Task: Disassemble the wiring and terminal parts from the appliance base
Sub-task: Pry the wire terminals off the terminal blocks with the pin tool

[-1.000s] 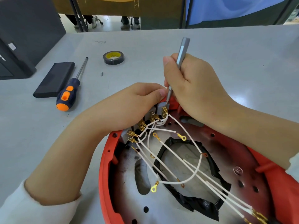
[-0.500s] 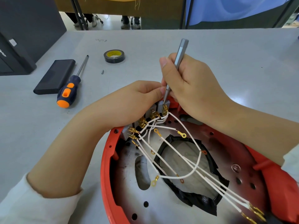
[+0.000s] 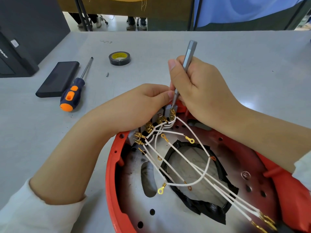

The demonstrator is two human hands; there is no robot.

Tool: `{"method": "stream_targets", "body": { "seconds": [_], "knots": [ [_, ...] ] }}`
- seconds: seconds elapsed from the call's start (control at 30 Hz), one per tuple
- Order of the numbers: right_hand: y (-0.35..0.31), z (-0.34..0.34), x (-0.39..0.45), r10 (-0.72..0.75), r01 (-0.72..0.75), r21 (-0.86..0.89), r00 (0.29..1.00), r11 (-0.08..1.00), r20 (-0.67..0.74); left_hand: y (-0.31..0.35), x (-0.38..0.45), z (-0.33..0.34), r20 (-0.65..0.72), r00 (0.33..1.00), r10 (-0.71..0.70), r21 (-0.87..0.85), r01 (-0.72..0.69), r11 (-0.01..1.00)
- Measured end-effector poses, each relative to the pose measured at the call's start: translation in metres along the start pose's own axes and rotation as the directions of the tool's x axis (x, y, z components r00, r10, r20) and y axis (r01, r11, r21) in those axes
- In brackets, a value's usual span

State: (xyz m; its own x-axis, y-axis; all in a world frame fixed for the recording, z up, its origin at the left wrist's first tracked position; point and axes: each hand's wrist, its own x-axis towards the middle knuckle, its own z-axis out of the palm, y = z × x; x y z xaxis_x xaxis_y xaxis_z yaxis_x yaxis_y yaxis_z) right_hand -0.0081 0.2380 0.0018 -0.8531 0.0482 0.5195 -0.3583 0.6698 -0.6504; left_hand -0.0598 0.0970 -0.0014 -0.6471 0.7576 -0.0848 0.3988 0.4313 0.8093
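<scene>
The red appliance base (image 3: pixel 111 174) lies inverted on the bench (image 3: pixel 235 64) at six o'clock, exposing its white wiring (image 3: pixel 190 163) for access. The right hand (image 3: pixel 200 91) is clamped on a slim grey driver (image 3: pixel 187 59), tip set down on the brass terminals (image 3: pixel 172 113) at the base's twelve o'clock rim. The left hand (image 3: pixel 134 108) pinches the terminal block beside the tip, judged to steady it. An orange-handled screwdriver (image 3: pixel 71 96) lies idle at ten o'clock.

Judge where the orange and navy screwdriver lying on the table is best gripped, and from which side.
Grip the screwdriver around its thick orange and navy handle, coming from above: it lies flat with bare table on its right, while the thin steel shaft offers little purchase and a black case crowds its left.
</scene>
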Motion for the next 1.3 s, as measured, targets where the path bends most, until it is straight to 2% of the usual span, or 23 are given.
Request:
{"method": "stream_targets", "body": {
  "seconds": [0.2, 0.37, 0.6, 0.77, 0.9, 1.17, 1.3],
  "knots": [
    [-0.006, 0.003, -0.002, -0.121, 0.122, -0.134, 0.992, 0.983, 0.014, 0.001, -0.002, -0.001, -0.026, 1.0, 0.009, 0.029, -0.009, 1.0],
    [-0.002, 0.003, 0.003, -0.009, 0.01, -0.066, 1.0, 0.998, 0.004, 0.001, -0.001, -0.001, -0.002, 1.0, 0.008, 0.016, -0.008, 1.0],
    [0.0, 0.0, 0.007, 0.023, -0.022, -0.035, 0.999, 0.999, 0.036, 0.001, 0.0, -0.001, 0.005, 1.0, -0.007, -0.001, 0.007, 1.0],
    [-0.007, 0.0, -0.005, -0.05, 0.077, -0.184, 0.987, 0.98, 0.15, 0.001, -0.001, 0.0, -0.034, 0.999, 0.004, 0.018, -0.003, 1.0],
    [-0.005, -0.001, -0.004, 0.021, -0.02, -0.025, 0.999, 0.999, 0.029, 0.0, 0.0, 0.0, -0.033, 0.999, 0.036, 0.026, -0.035, 0.999],
    [-0.003, -0.005, 0.003, 0.116, -0.111, 0.203, 0.993, 0.973, -0.015, -0.002, 0.0, -0.001, -0.009, 0.999, 0.039, 0.001, -0.039, 0.999],
    [-0.006, -0.011, 0.005, 0.126, -0.089, 0.279, 0.985, 0.956, -0.12, -0.001, -0.001, 0.0, -0.026, 0.999, 0.033, 0.007, -0.033, 0.999]
  ]
}}
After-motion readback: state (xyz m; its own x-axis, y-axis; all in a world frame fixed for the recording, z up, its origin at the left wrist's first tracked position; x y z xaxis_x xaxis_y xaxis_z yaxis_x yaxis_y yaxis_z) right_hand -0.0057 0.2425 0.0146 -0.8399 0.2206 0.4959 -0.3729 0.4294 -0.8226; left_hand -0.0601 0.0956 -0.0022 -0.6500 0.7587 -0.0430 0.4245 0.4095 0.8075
